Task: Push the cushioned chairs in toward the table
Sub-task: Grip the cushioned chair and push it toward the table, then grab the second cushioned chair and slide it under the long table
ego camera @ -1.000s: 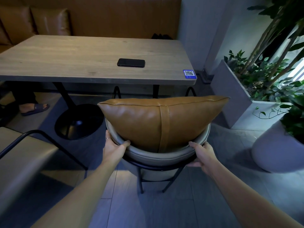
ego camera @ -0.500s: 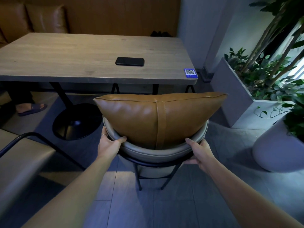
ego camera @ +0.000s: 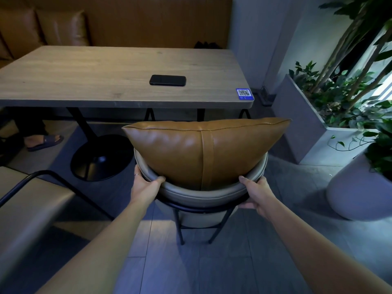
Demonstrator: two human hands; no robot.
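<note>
— Where is the chair (ego camera: 201, 194)?
— At six o'clock of the table (ego camera: 101, 81), its tan cushion (ego camera: 191, 149) just short of the near edge.
— And the hands?
— Left hand (ego camera: 145, 186) at nine o'clock of the grey backrest, right hand (ego camera: 257, 193) at three — both clamped on the rim, thumbs on top.
— Anything on the table?
— A dark phone (ego camera: 167, 80), and a QR sticker (ego camera: 244, 94) at the corner.

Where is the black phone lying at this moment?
In the head view, the black phone lies flat on the wooden table, right of its middle, left of and slightly beyond the blue QR sticker.
</note>
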